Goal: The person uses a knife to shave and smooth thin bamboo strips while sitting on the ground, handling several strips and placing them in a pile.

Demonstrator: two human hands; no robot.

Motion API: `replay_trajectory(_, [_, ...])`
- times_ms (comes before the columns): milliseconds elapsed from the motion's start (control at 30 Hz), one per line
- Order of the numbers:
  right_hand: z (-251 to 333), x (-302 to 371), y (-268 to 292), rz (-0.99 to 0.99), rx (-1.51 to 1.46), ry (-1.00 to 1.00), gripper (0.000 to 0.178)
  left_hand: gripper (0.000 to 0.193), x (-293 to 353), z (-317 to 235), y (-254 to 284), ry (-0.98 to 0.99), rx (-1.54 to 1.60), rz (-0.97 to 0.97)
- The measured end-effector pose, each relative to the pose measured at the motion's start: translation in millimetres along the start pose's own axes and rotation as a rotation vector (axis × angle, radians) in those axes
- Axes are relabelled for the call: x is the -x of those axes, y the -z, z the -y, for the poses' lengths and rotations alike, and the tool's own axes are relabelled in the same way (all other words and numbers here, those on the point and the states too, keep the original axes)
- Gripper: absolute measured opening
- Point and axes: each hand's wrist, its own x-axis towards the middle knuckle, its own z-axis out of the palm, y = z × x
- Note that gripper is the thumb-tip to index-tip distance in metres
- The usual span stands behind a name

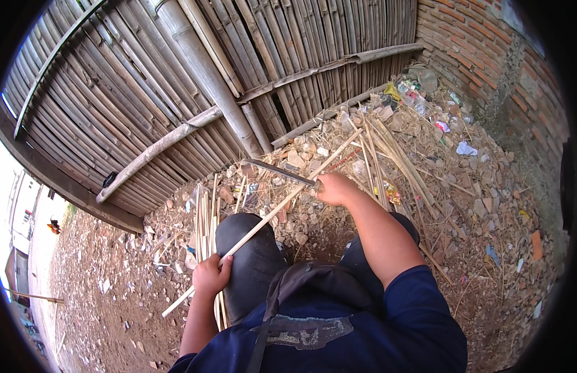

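Observation:
A long pale bamboo strip slants across my lap, its lower end past my left knee and its far end over the rubble. My left hand is closed round it near the lower end. In my right hand is a machete, its dark blade pointing left and crossing the strip just beside my fist. The handle is hidden by my fingers. More bamboo strips lie beside my left knee. Another loose pile of strips spreads on the ground beyond my right hand.
A bamboo fence with a thick post stands close ahead. To the right rises a brick wall. Stones, broken brick and litter cover the ground, with a white scrap near the wall. A dark bag rests on my lap.

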Motion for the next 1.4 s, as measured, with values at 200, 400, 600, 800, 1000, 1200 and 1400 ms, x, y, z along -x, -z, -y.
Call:
replay_trajectory(200, [-0.9,-0.5,-1.1,-0.003,0.022,0.005,0.039,0.048,0.1,-0.1,-1.7,-0.001,-0.018,-0.02])
replay_trajectory(400, [-3.5,-2.6,-3.5,-0.001,0.009,0.019,0.038,0.05,-0.1,-1.2,-1.4,-0.005,-0.024,-0.03])
replay_trajectory(600, [-3.7,-2.5,-3.3,0.009,0.003,0.006,0.038,0.05,-0.4,-0.6,-3.6,-0.011,-0.018,-0.047])
replay_trajectory(800, [-4.0,-3.2,-3.5,0.018,-0.002,0.001,0.038,0.05,-0.8,-2.2,-2.6,-0.019,-0.008,-0.057])
replay_trajectory(1000, [-2.8,-1.5,-2.5,0.023,0.008,0.0,0.041,0.051,-0.9,-0.8,-4.0,-0.026,-0.015,-0.061])
replay_trajectory(1200, [-4.8,-4.0,-4.6,0.02,0.006,0.004,0.045,0.051,-1.0,-0.7,-5.0,-0.022,-0.015,-0.058])
replay_trajectory(1400, [-7.0,-3.6,-5.2,0.003,-0.005,0.022,0.043,0.051,-1.5,-0.4,-5.7,-0.035,-0.024,-0.068])
